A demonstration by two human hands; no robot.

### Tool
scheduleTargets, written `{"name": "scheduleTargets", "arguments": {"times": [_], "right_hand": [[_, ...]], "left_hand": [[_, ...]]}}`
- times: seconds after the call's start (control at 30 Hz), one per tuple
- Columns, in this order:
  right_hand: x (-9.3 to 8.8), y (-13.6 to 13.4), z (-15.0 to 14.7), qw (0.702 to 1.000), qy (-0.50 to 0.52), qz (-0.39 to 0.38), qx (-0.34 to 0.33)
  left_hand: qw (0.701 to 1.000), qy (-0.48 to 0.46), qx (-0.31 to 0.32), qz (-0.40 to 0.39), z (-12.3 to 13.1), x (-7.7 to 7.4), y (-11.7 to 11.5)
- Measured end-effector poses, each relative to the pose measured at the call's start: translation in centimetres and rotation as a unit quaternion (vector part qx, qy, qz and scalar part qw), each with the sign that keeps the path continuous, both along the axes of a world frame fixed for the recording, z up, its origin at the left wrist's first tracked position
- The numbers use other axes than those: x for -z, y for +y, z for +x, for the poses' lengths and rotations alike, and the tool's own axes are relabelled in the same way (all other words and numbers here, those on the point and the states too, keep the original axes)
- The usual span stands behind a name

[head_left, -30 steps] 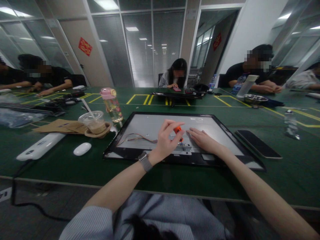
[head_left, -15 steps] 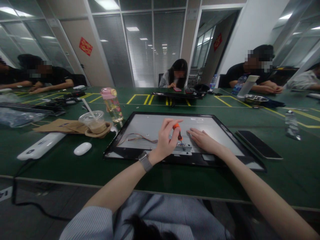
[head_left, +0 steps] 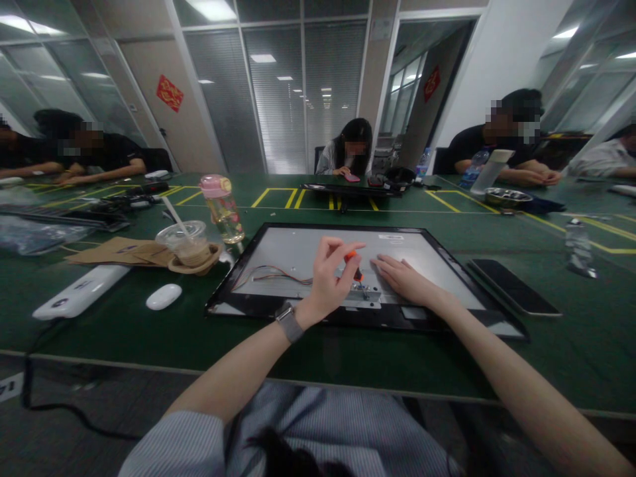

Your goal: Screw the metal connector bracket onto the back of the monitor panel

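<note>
On the tabletop (head_left: pixel 387 361) we count one mouse (head_left: pixel 163 296), one cup (head_left: pixel 186 250) and one bottle (head_left: pixel 224 215) left of the panel (head_left: pixel 278 252), and one black slab (head_left: pixel 514 286) just beside it at right. The left hand (head_left: pixel 328 277) grips one screwdriver (head_left: pixel 352 256), partly hiding it, over the bracket (head_left: pixel 365 296) on the panel; its tip appears to meet the bracket, though we see it poorly. The right hand (head_left: pixel 403 277) lies released and flat upon the panel.

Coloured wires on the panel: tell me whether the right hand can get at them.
Probably not directly: the left hand, holding an orange-handled screwdriver, is between the right hand and the wires on the panel.
</note>
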State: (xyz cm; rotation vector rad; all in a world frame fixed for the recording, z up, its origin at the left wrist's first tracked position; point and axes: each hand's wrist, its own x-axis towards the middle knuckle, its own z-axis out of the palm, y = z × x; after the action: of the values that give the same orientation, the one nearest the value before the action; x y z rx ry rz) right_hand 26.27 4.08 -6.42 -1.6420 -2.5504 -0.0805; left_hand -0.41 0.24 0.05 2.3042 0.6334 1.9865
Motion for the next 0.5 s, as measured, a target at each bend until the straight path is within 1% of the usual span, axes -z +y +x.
{"name": "scheduleTargets", "arguments": {"times": [0.13, 0.33, 0.4, 0.5], "right_hand": [[-0.08, 0.02, 0.21, 1.0, 0.01, -0.007, -0.006], [0.08, 0.1, 0.31, 1.0, 0.013, 0.002, -0.003], [0.17, 0.16, 0.3, 1.0, 0.011, 0.011, -0.011], [0.33, 0.25, 0.3, 1.0, 0.009, 0.013, -0.008]], "left_hand": [[1.0, -0.011, 0.011, -0.007, 0.12, 0.07, 0.05], [0.998, -0.015, 0.059, -0.025, 0.15, 0.19, 0.22], [0.998, -0.001, 0.055, -0.021, 0.05, 0.17, 0.23], [1.0, 0.013, 0.017, -0.006, -0.11, 0.13, 0.19]]}}
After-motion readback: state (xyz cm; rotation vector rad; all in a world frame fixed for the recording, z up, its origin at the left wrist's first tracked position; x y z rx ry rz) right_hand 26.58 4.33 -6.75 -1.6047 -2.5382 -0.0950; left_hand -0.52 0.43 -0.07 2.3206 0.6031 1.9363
